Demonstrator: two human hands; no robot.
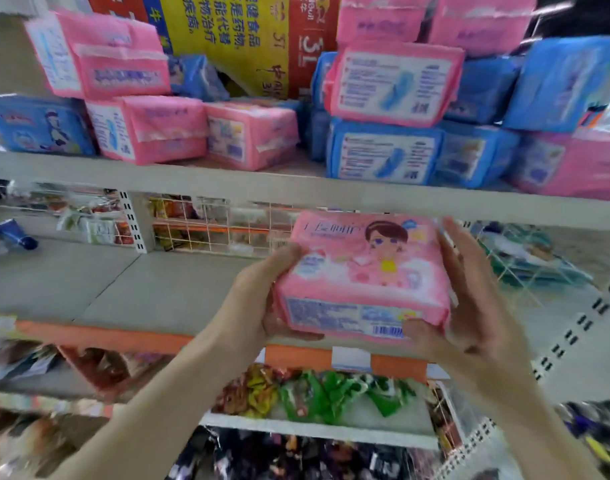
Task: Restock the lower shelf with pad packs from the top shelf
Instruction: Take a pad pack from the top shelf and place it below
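Left hand (258, 299) and right hand (476, 296) clasp opposite ends of a pink pad pack (362, 271), forearms raised, over the lower shelf (123, 285).

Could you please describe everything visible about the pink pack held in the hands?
The pink pack is a soft, sealed, glossy plastic-wrapped block with a cartoon girl on top and a barcode on its front edge. It is held in the air before the lower shelf, the left hand gripping its left end, the right hand its right side, thumb by the barcode.
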